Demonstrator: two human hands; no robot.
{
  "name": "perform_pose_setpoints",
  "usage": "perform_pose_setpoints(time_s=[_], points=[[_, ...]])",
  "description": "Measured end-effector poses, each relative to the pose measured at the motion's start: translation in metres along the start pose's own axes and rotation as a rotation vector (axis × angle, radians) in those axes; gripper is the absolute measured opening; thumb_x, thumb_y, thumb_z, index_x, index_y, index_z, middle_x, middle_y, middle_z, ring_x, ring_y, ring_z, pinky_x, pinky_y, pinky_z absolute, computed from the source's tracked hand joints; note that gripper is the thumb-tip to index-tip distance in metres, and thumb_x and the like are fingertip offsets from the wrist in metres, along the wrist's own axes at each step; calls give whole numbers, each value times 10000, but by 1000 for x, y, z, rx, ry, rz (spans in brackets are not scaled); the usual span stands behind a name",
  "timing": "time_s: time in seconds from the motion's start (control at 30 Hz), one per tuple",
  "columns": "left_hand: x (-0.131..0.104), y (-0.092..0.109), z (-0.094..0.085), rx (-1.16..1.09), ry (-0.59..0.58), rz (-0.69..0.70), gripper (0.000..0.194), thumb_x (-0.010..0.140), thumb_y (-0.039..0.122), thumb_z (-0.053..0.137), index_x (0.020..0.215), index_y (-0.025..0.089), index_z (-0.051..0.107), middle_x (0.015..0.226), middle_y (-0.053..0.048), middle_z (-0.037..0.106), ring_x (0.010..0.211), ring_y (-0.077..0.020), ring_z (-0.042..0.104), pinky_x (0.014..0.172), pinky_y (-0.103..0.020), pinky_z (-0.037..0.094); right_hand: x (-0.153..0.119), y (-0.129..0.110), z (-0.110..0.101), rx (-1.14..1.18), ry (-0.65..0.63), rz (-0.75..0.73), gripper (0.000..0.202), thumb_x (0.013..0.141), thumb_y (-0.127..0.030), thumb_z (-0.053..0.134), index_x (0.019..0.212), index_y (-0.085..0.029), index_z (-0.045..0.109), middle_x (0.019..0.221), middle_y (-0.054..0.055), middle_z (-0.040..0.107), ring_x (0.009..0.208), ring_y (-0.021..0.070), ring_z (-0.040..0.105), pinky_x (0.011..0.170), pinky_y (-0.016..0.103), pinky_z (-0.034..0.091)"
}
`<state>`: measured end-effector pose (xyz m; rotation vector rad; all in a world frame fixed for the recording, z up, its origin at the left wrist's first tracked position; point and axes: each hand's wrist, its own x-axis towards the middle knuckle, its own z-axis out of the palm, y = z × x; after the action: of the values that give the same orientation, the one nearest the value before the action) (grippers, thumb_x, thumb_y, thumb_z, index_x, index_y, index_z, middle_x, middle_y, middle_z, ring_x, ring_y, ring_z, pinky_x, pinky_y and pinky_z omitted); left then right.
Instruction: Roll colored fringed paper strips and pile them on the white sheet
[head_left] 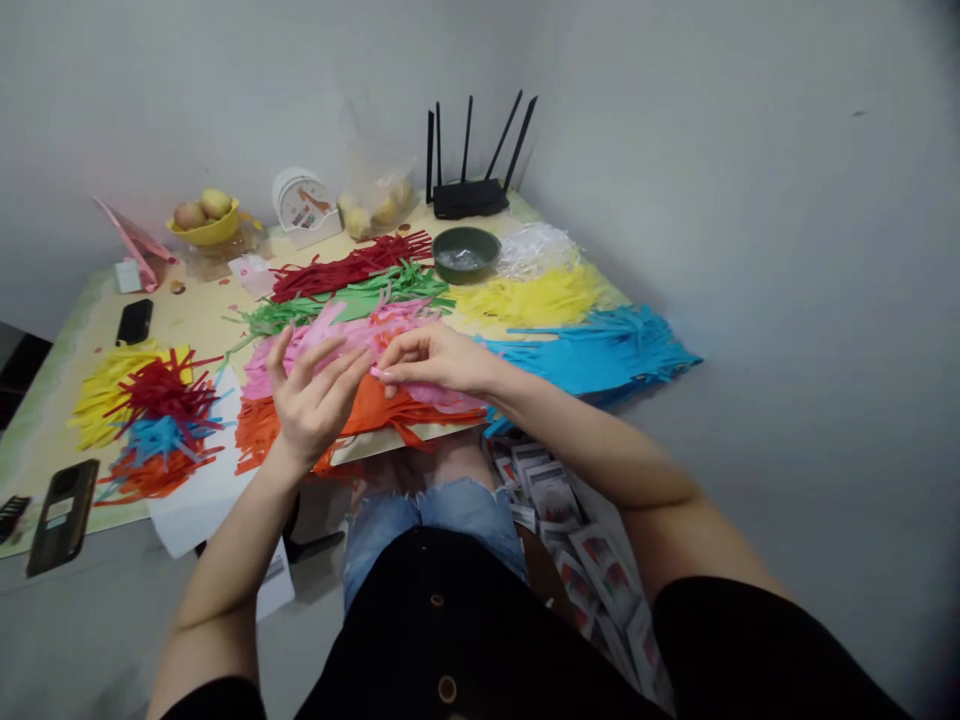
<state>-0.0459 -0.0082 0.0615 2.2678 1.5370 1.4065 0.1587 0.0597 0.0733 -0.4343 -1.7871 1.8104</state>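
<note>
Above the middle of the table, my right hand (433, 358) pinches a twisted bit of pink tissue paper (375, 371) between thumb and fingertips. My left hand (313, 402) meets the same pink paper from the other side with its forefinger; its other fingers are spread and its thumb is hidden. Under both hands lie fringed pink tissue strips (262, 370) and fringed orange tissue strips (259, 425). Green fringe (281, 315) and dark red fringe (315, 277) lie beyond them. Blue fringe (600, 345) and yellow fringe (532, 297) spread to the right.
Several finished-looking tassels (161, 395) lie at left on white paper (199, 505). A phone (64, 515) and a black device (135, 322) rest nearby. At the back stand a yellow fruit bowl (214, 228), a green bowl (465, 255), white shreds (536, 248) and a router (470, 198).
</note>
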Motion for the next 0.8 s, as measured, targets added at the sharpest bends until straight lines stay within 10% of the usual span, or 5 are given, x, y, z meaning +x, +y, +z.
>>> perform_pose_setpoints(time_s=[0.23,0.53,0.7,0.8], points=[[-5,26,33,-373,259,-285,128,882,303,695,928,231,791,1096,-70,773,1092,-224,705,1067,-446,484,6,13,5,109,128,-212,271,809,-386,789,919,-140,762,790,42,767,767,137,728,780,264,576],[2,15,65,-529,407,-503,205,868,375,718,948,199,785,1092,-77,777,1067,-230,720,1016,-417,537,17,23,2,-302,306,-336,174,927,-337,647,974,-178,699,968,46,746,882,145,705,834,265,549],[-6,13,35,-342,608,-248,143,941,326,621,937,298,762,950,-2,774,1054,-210,701,1096,-496,482,52,24,-88,-864,413,-284,207,956,-305,603,1006,-163,745,1071,85,762,1041,192,666,977,298,472],[-14,10,6,-405,283,-190,187,911,415,639,815,308,758,854,-22,772,942,-261,725,974,-535,562,79,21,-177,-1156,617,266,352,1042,-268,421,1229,-120,680,1263,111,701,1141,175,639,991,252,451]])
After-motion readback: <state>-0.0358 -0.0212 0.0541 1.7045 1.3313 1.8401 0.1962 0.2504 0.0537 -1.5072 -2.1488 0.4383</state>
